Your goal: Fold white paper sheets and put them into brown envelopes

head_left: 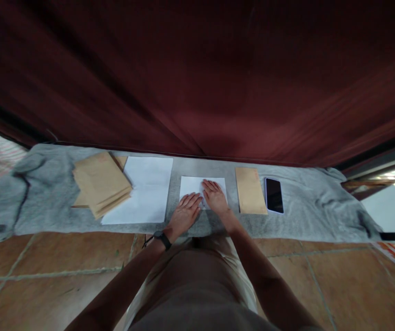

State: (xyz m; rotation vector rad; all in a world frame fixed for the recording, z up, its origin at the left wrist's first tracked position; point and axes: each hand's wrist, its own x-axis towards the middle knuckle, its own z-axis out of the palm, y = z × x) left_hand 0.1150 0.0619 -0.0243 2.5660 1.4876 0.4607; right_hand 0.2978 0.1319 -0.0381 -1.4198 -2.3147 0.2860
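Both hands (199,204) flat on folded paper (193,185)

Left hand (183,212): bare, no rings seen, no glove.
Left wrist: wore a black watch (162,239) w/ dark band; thin black cord hung from it.
Right hand (214,195): bare, nothing on wrist.
Arms: both bare up to frame edge, no sleeves visible.
Legs: covered by brownish-grey trousers (197,276); cloth looked plain, w/o pattern.
Top: light, pale edge of garment seen at both sides of lap.
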